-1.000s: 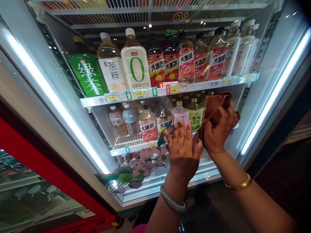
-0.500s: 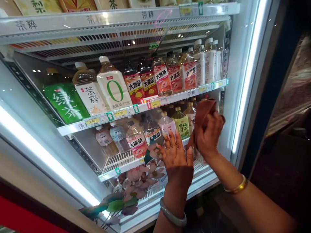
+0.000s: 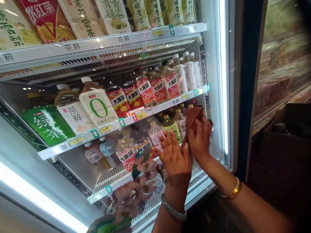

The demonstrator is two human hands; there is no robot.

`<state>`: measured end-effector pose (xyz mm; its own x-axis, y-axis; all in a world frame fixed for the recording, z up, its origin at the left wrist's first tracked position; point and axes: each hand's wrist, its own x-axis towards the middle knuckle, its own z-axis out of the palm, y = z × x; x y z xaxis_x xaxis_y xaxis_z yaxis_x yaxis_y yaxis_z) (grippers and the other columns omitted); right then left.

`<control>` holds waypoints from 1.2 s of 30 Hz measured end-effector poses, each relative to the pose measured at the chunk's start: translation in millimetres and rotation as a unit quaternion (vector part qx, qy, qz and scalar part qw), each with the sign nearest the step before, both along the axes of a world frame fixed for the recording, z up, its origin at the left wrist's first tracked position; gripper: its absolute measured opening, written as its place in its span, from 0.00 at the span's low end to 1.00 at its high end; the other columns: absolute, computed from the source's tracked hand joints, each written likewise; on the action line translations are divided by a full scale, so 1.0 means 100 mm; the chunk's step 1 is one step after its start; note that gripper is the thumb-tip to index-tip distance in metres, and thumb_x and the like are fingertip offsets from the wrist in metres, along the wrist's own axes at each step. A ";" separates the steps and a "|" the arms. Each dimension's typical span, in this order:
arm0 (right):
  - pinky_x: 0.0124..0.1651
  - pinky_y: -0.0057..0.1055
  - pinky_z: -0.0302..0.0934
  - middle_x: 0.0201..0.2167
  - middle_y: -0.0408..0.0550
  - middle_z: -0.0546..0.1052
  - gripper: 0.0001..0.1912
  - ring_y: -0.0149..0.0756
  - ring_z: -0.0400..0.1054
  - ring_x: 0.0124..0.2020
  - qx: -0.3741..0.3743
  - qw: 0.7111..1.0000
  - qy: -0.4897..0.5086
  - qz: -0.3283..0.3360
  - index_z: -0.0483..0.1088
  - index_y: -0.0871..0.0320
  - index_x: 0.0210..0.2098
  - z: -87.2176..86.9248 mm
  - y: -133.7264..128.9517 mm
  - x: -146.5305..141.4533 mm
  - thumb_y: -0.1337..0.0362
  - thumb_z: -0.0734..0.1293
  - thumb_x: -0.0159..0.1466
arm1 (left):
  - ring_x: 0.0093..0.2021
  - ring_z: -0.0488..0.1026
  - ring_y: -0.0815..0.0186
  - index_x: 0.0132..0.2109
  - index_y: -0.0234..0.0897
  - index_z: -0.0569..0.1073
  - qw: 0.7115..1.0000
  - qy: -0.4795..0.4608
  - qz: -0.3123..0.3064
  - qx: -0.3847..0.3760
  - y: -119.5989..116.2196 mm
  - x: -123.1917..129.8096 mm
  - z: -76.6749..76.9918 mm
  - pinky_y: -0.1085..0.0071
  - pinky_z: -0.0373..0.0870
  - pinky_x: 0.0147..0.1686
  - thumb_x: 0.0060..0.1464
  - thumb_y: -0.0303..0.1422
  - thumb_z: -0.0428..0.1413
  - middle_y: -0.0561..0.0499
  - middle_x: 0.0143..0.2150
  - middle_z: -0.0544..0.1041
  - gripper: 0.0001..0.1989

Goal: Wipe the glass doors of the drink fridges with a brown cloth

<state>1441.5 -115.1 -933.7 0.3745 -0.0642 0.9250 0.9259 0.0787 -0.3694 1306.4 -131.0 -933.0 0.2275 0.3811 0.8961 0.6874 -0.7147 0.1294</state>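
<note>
A brown cloth [image 3: 194, 114] is bunched in my right hand [image 3: 200, 139], whose fingers curl over it against the glass front of a drinks fridge. To the left of it, my left hand [image 3: 175, 157] lies with fingers spread, apparently flat on the glass. A grey bangle [image 3: 173, 208] circles my left wrist and a gold bangle [image 3: 233, 189] my right. Beside my left hand a flower decal [image 3: 134, 189] shows on the glass. Behind the hands stand a pink-labelled bottle [image 3: 155, 132] and a green-labelled bottle [image 3: 171, 124].
Tea bottles fill several shelves, among them a big green bottle [image 3: 48, 124] and a white-labelled bottle [image 3: 97, 103]. Price tags line the shelf edge [image 3: 167, 105]. A bright light strip [image 3: 223, 77] runs down the right side. A dark box [image 3: 286, 129] stands at the right.
The view has shifted, so the shelves appear lower and further left. My right hand and the cloth appear slightly further left and lower; my left hand stays spread.
</note>
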 end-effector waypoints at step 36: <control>0.73 0.60 0.52 0.63 0.54 0.71 0.21 0.50 0.62 0.68 -0.003 0.999 -0.005 0.045 0.72 0.52 0.53 -0.27 0.01 0.85 0.47 0.59 0.71 | 0.79 0.47 0.50 0.78 0.32 0.50 0.993 0.070 -0.092 0.008 0.01 0.63 -0.14 0.46 0.34 0.78 0.69 0.39 0.51 0.37 0.78 0.55 0.36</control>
<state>1526.3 -114.2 -960.9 0.3693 -0.0242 0.9290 0.9188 0.1593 -0.3611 1369.1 -130.0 -946.6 0.4152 0.3077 0.8561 0.5549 -0.8314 0.0297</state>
